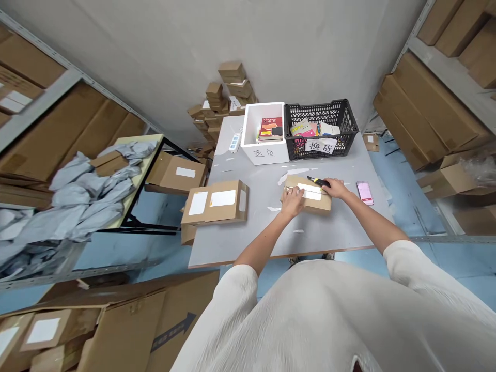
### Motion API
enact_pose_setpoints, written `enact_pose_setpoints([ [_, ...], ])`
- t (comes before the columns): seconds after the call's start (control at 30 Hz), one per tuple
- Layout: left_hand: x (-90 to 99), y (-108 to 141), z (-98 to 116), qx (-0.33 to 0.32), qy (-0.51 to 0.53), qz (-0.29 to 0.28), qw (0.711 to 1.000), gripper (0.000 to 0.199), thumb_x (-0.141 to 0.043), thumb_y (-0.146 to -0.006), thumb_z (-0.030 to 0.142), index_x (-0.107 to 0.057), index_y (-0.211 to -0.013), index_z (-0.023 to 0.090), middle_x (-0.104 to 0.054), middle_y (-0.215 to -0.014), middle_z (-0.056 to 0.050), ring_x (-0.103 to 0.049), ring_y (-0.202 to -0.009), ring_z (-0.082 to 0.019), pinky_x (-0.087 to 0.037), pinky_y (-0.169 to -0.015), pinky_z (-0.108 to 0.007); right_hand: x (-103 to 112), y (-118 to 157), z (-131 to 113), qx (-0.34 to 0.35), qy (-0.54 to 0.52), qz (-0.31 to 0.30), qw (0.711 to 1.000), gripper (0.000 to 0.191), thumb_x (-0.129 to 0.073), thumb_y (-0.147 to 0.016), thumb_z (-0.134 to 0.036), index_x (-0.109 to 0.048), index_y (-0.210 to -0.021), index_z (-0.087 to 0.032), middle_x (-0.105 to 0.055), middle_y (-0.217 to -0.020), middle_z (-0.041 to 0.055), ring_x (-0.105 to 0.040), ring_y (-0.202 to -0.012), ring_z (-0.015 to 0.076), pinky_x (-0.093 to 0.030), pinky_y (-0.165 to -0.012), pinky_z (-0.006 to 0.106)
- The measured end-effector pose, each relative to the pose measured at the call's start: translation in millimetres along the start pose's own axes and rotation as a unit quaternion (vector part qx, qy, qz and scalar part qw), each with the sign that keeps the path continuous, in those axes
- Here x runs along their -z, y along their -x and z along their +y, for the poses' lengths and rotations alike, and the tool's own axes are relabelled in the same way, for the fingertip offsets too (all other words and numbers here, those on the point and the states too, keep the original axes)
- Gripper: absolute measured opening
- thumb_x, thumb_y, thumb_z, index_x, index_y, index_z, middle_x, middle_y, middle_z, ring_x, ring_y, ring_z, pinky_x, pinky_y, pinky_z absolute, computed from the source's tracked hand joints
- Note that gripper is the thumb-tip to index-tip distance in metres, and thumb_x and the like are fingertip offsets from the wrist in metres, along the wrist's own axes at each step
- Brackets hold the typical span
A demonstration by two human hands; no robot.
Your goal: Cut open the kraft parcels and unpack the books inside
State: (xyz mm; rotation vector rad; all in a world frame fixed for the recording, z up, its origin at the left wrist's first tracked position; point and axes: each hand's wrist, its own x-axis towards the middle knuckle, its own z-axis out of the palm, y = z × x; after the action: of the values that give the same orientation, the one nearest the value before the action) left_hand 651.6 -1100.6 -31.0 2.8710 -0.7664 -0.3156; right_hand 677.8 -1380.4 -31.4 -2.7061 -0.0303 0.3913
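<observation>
A small brown cardboard box (315, 205) with a white label (311, 191) on top lies on the grey table. My left hand (293, 201) rests on the box's left part, fingers spread over its top beside the label. In my right hand (336, 188) is a black and yellow utility knife (319, 181), its tip pointing left above the far side of the box. Whether the blade touches the cardboard I cannot tell. Scraps of white paper (274, 209) lie around the box. To the right is a phone (365, 192) with a pink screen.
A white foam box (265, 154) and a black plastic crate (351, 126), both holding books, stand at the table's back. Labelled cartons (217, 202) sit at the left edge. Grey parcels (96, 191) cover a side table. Shelves with large cartons (430, 111) flank both sides.
</observation>
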Motion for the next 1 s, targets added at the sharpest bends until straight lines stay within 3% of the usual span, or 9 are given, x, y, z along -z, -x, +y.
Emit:
enact_pose_setpoints([
  [0.13,7.2,-10,-10,0.066,0.023,-0.02,0.997,0.05,-0.059,-0.105,0.021,-0.055,-0.155,0.022,-0.064,-0.148,-0.019,-0.066,-0.133,-0.036,-0.051,-0.114,-0.049,-1,26,8,-0.003,-0.034,-0.007,0.999,0.046,-0.06,-0.104,-0.039,-0.07,-0.145,-0.02,-0.077,-0.144,0.0156,-0.071,-0.129,0.0361,-0.052,-0.109,0.044],
  [0.23,6.3,-19,-8,0.089,0.058,-0.024,0.994,0.043,-0.049,-0.107,0.019,-0.059,-0.149,0.021,-0.067,-0.143,-0.018,-0.072,-0.12,-0.034,-0.056,-0.105,-0.047,-11,46,5,-0.002,-0.062,-0.009,0.998,0.048,-0.063,-0.103,-0.04,-0.067,-0.147,-0.019,-0.078,-0.14,0.0161,-0.074,-0.125,0.0343,-0.055,-0.102,0.038],
  [0.37,4.3,-25,2,0.08,0.084,0.007,0.993,0.038,-0.042,-0.109,0.021,-0.064,-0.14,0.022,-0.066,-0.145,-0.016,-0.069,-0.125,-0.032,-0.054,-0.111,-0.046,-29,62,-2,-0.01,-0.132,-0.011,0.991,0.044,-0.068,-0.1,-0.043,-0.068,-0.139,-0.021,-0.082,-0.129,0.0127,-0.077,-0.115,0.0317,-0.058,-0.093,0.036],
  [0.47,3.8,-26,12,0.089,0.102,0.015,0.991,0.039,-0.047,-0.11,0.03,-0.062,-0.145,0.023,-0.058,-0.158,-0.016,-0.058,-0.144,-0.034,-0.046,-0.123,-0.049,-37,60,-1,-0.01,-0.222,-0.015,0.975,0.036,-0.068,-0.099,-0.044,-0.069,-0.128,-0.023,-0.083,-0.117,0.0074,-0.077,-0.105,0.0271,-0.059,-0.09,0.035],
  [0.6,0.2,-27,37,0.107,0.097,0.011,0.989,0.069,-0.059,-0.104,0.057,-0.049,-0.163,0.022,-0.045,-0.173,-0.02,-0.032,-0.166,-0.041,-0.027,-0.134,-0.058,-30,35,11,-0.019,-0.237,0.071,0.969,0.033,-0.07,-0.095,-0.041,-0.07,-0.122,-0.022,-0.079,-0.127,0.0096,-0.073,-0.112,0.0277,-0.057,-0.101,0.039],
  [0.7,-6.1,-30,63,0.099,0.097,-0.021,0.99,0.097,-0.064,-0.097,0.071,-0.032,-0.175,0.023,-0.033,-0.182,-0.02,-0.025,-0.169,-0.043,-0.024,-0.135,-0.058,-20,10,20,-0.02,-0.195,0.095,0.976,0.033,-0.071,-0.092,-0.04,-0.071,-0.118,-0.02,-0.075,-0.131,0.0134,-0.071,-0.115,0.0297,-0.056,-0.107,0.043],
  [0.83,-15.0,-31,79,0.097,0.081,-0.073,0.989,0.116,-0.077,-0.088,0.063,-0.018,-0.18,0.024,-0.018,-0.187,-0.023,-0.016,-0.173,-0.044,-0.018,-0.136,-0.063,-15,-11,25,0.011,-0.15,0.095,0.984,0.031,-0.073,-0.09,-0.041,-0.072,-0.114,-0.022,-0.071,-0.138,0.0149,-0.064,-0.133,0.0342,-0.05,-0.117,0.05],
  [0.93,-17.9,-29,65,0.071,0.055,-0.108,0.99,0.126,-0.086,-0.081,0.046,-0.011,-0.181,0.025,-0.011,-0.188,-0.025,-0.013,-0.174,-0.043,-0.015,-0.136,-0.067,-17,-14,24,-0.002,-0.135,0.101,0.986,0.033,-0.077,-0.09,-0.043,-0.072,-0.117,-0.023,-0.064,-0.153,0.0161,-0.055,-0.147,0.0381,-0.044,-0.123,0.055],
  [1.0,-16.7,-28,47,0.033,0.036,-0.122,0.991,0.129,-0.087,-0.079,0.036,-0.008,-0.181,0.029,-0.009,-0.189,-0.023,-0.012,-0.175,-0.043,-0.014,-0.136,-0.069,-19,-11,23,-0.017,-0.139,0.093,0.986,0.033,-0.077,-0.092,-0.044,-0.072,-0.117,-0.023,-0.066,-0.151,0.016,-0.058,-0.144,0.0378,-0.046,-0.12,0.054],
])
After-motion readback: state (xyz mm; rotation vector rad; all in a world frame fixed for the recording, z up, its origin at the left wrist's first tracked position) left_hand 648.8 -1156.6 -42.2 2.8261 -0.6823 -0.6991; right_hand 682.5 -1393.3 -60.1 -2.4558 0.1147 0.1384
